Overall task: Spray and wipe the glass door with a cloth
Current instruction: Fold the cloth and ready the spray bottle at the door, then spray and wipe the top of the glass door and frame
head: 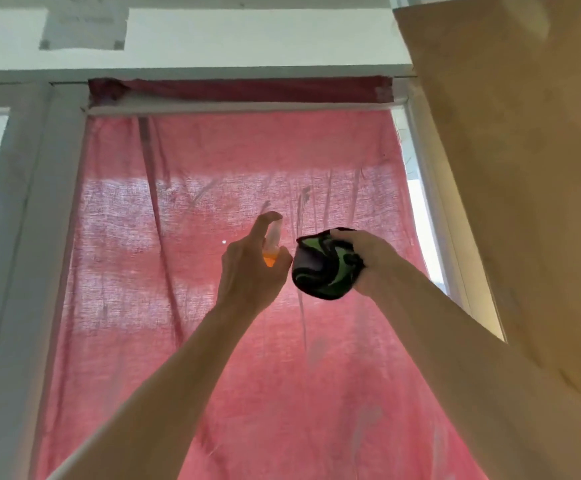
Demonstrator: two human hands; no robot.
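— Gripping what? The left hand [251, 271] is curling round the spray bottle [272, 244], frame centre; the right hand [368, 261] is clutching the balled cloth [323, 268].

— Progress? Glass door [233, 202] is showing streaks (wiping probably remaining).

Taking the glass door [240, 161] as landmark: its pane above the raised left hand [249, 271] and right hand [368, 261] lies open up to the top rail. The white frame [29, 209] bounds it on the left. On the right a tan panel [511, 168] overhangs that edge, narrowing passage there. The spray bottle [272, 244] and bunched cloth [323, 265] fill the middle, nearly touching.
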